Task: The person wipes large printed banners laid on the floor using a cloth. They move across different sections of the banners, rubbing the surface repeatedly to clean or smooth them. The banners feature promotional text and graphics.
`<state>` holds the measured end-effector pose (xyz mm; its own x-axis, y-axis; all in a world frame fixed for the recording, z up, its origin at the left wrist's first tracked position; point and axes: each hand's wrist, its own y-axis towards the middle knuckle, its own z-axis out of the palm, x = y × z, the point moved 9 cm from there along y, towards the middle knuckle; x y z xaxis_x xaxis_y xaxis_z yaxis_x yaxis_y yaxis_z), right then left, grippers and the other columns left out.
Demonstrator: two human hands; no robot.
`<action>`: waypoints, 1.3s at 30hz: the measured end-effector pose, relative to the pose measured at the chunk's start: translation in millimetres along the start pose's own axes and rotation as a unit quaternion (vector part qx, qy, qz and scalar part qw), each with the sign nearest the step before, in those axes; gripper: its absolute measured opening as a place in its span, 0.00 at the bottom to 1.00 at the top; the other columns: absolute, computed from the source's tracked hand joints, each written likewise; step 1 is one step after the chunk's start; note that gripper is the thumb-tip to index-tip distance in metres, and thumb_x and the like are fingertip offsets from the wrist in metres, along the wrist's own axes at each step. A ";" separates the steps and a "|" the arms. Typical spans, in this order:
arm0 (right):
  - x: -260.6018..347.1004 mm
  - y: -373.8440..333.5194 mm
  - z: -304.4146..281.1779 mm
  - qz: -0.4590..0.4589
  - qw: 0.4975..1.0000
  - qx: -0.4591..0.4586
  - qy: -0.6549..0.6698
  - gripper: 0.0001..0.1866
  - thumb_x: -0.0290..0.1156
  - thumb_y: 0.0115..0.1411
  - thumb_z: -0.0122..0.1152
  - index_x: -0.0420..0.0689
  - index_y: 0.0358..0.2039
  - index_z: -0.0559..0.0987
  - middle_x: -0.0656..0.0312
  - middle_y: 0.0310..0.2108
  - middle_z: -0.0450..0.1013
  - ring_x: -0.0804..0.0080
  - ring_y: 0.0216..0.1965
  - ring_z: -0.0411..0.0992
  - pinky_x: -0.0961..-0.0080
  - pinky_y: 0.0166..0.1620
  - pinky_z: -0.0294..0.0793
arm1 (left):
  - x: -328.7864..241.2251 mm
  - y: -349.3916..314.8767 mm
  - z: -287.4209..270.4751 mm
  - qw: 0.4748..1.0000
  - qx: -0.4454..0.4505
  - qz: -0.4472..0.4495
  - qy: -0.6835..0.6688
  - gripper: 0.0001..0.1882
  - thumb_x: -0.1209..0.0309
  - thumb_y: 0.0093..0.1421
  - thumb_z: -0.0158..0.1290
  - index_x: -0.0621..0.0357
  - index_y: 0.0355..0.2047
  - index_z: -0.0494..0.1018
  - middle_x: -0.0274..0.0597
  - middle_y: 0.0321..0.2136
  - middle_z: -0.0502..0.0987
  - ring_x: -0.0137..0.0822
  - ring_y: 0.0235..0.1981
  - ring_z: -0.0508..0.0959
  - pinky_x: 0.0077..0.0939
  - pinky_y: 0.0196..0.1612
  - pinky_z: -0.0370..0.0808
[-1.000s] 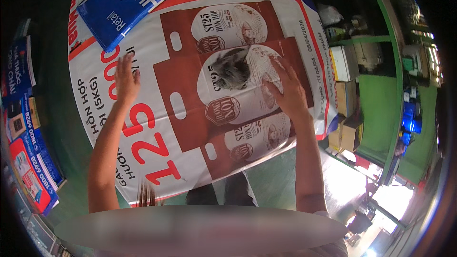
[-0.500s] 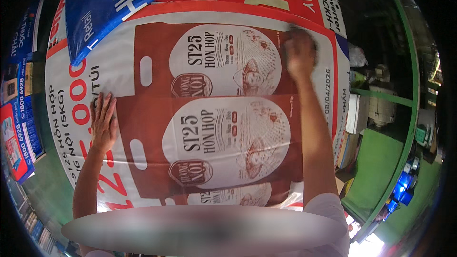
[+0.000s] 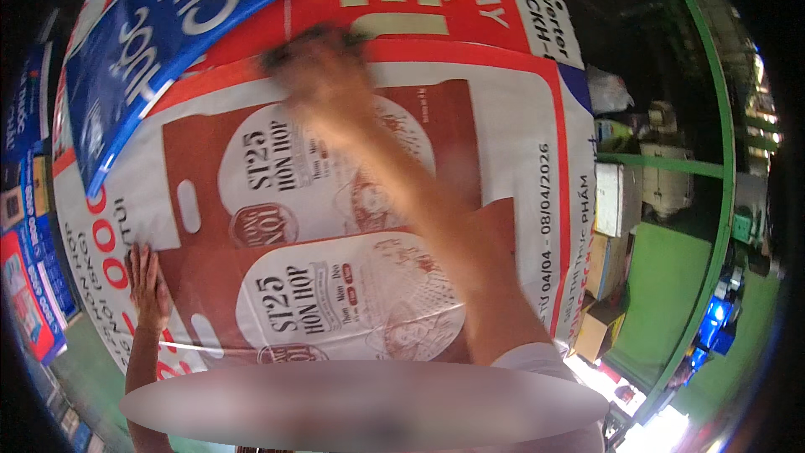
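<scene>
A large printed banner, white with a red border and brown bag pictures, spreads out before me. My left hand lies flat on its left side, fingers stretched out. Over the banner's upper part my right hand is smeared by motion. Under its fingers is a dark, soft-edged thing, too blurred to name, pressed around the border between the white banner and a red sheet. A blue glossy sheet overlaps the banner's upper left corner, left of my right hand.
On the right stand a green metal frame, a white box and an open cardboard box. A clear plastic bag sits beyond the banner's right edge. Blue and red printed panels stand at the left. A blurred oval covers the lower middle.
My right hand has swept left and slightly up across the banner with the dark thing. My left hand stays flat on it. The view has shifted, so the banner sits lower and further left.
</scene>
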<state>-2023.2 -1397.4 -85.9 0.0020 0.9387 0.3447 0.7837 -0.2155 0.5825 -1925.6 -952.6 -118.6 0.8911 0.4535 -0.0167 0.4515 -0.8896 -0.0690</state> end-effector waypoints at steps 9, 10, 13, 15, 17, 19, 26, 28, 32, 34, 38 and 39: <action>-286.3 -161.1 -236.6 0.591 0.715 0.027 -0.372 0.36 0.62 0.64 0.32 0.54 0.66 0.61 0.56 0.69 0.50 0.56 0.69 0.45 0.37 0.64 0.43 | -3.7 3.7 -3.2 1.000 -0.008 0.009 -0.011 0.32 0.52 0.69 0.25 0.60 0.64 0.56 0.48 0.66 0.55 0.56 0.68 0.49 0.58 0.68 0.41; -256.6 -131.5 -189.7 0.518 0.776 0.057 -0.354 0.33 0.58 0.63 0.37 0.54 0.63 0.63 0.56 0.66 0.54 0.54 0.67 0.49 0.37 0.63 0.46 | -4.7 4.3 -5.1 1.000 -0.017 0.011 -0.015 0.32 0.52 0.68 0.25 0.60 0.64 0.56 0.48 0.66 0.55 0.56 0.68 0.49 0.58 0.68 0.41; -62.3 -40.2 -45.3 0.201 0.941 0.048 -0.268 0.25 0.48 0.59 0.51 0.53 0.55 0.72 0.58 0.59 0.64 0.50 0.62 0.56 0.36 0.63 0.49 | -4.4 4.5 -3.5 1.000 -0.006 0.011 0.000 0.32 0.53 0.68 0.26 0.61 0.64 0.56 0.48 0.66 0.55 0.56 0.68 0.50 0.57 0.68 0.41; 84.0 -12.2 32.6 0.090 0.995 0.017 0.030 0.25 0.43 0.51 0.59 0.52 0.50 0.76 0.58 0.58 0.66 0.49 0.63 0.56 0.33 0.64 0.44 | -2.0 3.8 -2.2 1.000 0.004 0.005 0.006 0.32 0.53 0.68 0.26 0.61 0.64 0.56 0.49 0.66 0.55 0.56 0.68 0.50 0.57 0.68 0.41; 214.8 -17.5 82.3 -0.101 0.963 0.125 0.216 0.23 0.47 0.49 0.60 0.59 0.47 0.79 0.64 0.57 0.67 0.54 0.65 0.55 0.38 0.67 0.36 | -1.5 2.8 -2.8 1.000 -0.002 0.008 0.003 0.32 0.52 0.68 0.26 0.61 0.64 0.55 0.49 0.66 0.55 0.56 0.68 0.49 0.56 0.68 0.41; 233.9 -15.4 102.7 -0.118 0.949 0.196 0.218 0.21 0.48 0.49 0.59 0.61 0.45 0.80 0.67 0.59 0.66 0.60 0.66 0.54 0.44 0.68 0.39 | 0.6 3.9 -1.1 1.000 0.003 0.000 0.005 0.33 0.51 0.68 0.25 0.61 0.65 0.55 0.50 0.66 0.54 0.56 0.69 0.48 0.55 0.68 0.41; -151.1 -65.9 -116.8 0.142 0.952 -0.077 -0.260 0.23 0.44 0.58 0.55 0.57 0.54 0.74 0.62 0.58 0.66 0.57 0.60 0.60 0.54 0.61 0.59 | 0.7 6.1 -1.1 1.000 -0.005 0.007 -0.007 0.35 0.47 0.69 0.21 0.59 0.66 0.52 0.49 0.67 0.52 0.53 0.69 0.47 0.54 0.69 0.40; -215.9 -144.6 -200.0 0.200 0.933 -0.019 -0.300 0.24 0.48 0.64 0.47 0.55 0.58 0.70 0.59 0.61 0.63 0.58 0.64 0.57 0.56 0.65 0.53 | 0.7 6.7 -2.6 1.000 -0.012 0.013 -0.002 0.36 0.47 0.69 0.21 0.60 0.66 0.52 0.49 0.67 0.52 0.53 0.69 0.47 0.54 0.69 0.40; -239.6 -297.9 -316.0 0.543 0.743 0.008 -0.392 0.31 0.54 0.64 0.43 0.52 0.64 0.64 0.57 0.66 0.56 0.57 0.67 0.52 0.56 0.68 0.44 | 0.8 8.3 -3.1 1.000 -0.012 0.014 -0.005 0.35 0.48 0.69 0.22 0.60 0.66 0.52 0.49 0.67 0.52 0.53 0.69 0.47 0.53 0.69 0.40; -204.5 -290.3 -292.7 0.562 0.755 0.014 -0.338 0.30 0.53 0.65 0.40 0.52 0.64 0.63 0.58 0.67 0.54 0.57 0.68 0.50 0.49 0.67 0.42 | -1.7 8.9 -4.0 1.000 -0.019 0.015 -0.015 0.35 0.49 0.69 0.23 0.60 0.66 0.52 0.49 0.67 0.53 0.53 0.69 0.47 0.53 0.69 0.41; -16.4 -166.1 -150.9 0.326 0.910 0.065 -0.249 0.27 0.49 0.61 0.47 0.51 0.58 0.69 0.57 0.64 0.58 0.50 0.67 0.49 0.40 0.65 0.44 | -8.5 11.1 -8.7 0.999 -0.029 0.019 -0.027 0.33 0.51 0.69 0.24 0.58 0.66 0.54 0.48 0.67 0.53 0.53 0.69 0.48 0.52 0.69 0.41; 56.6 -156.7 -101.4 0.283 0.933 0.157 -0.157 0.27 0.47 0.57 0.52 0.52 0.56 0.72 0.57 0.63 0.59 0.46 0.67 0.49 0.36 0.64 0.44 | -11.0 11.3 -11.0 0.999 -0.038 0.024 -0.026 0.32 0.52 0.69 0.25 0.58 0.66 0.54 0.47 0.67 0.53 0.52 0.69 0.48 0.51 0.69 0.41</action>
<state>-2208.8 -1337.8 -83.0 0.6138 0.7416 0.2708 0.7454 -0.6574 0.1106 -1929.8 -968.2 -108.2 0.9093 0.4102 -0.0705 0.4117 -0.9113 0.0083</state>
